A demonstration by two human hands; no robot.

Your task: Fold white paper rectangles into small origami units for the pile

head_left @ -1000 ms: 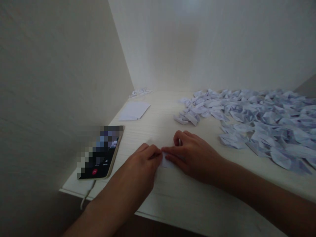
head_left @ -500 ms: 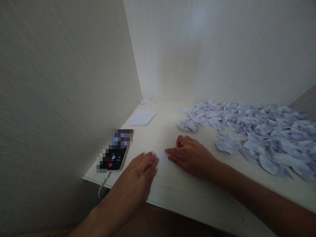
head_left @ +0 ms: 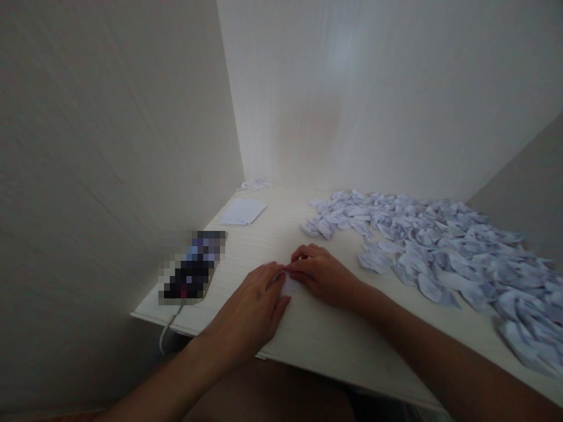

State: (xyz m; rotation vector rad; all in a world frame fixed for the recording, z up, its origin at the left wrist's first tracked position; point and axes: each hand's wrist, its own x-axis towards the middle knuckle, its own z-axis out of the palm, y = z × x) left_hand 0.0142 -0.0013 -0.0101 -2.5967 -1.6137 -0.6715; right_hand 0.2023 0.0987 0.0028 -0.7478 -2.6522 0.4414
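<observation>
A small white sheet of paper (head_left: 290,285) lies on the table between my two hands. My left hand (head_left: 258,299) has its fingers drawn together on the sheet's left and upper edge, with the thumb lower down beside it. My right hand (head_left: 320,272) pinches the upper edge, its index finger and thumb pressed together close to the left fingertips. The fingers partly cover the sheet, so its folds are hard to make out.
A large heap of twisted white paper pieces (head_left: 422,234) spreads over the right side. At the back left sits a stack of flat paper (head_left: 243,211), with thin white strips (head_left: 255,184) behind it. A phone (head_left: 193,269) with a cable (head_left: 165,335) lies left. Walls enclose the table.
My hands have come together at the sheet's upper edge; the right fingertips now meet the left ones. The left thumb has spread downward. The whole view has shifted slightly to the right.
</observation>
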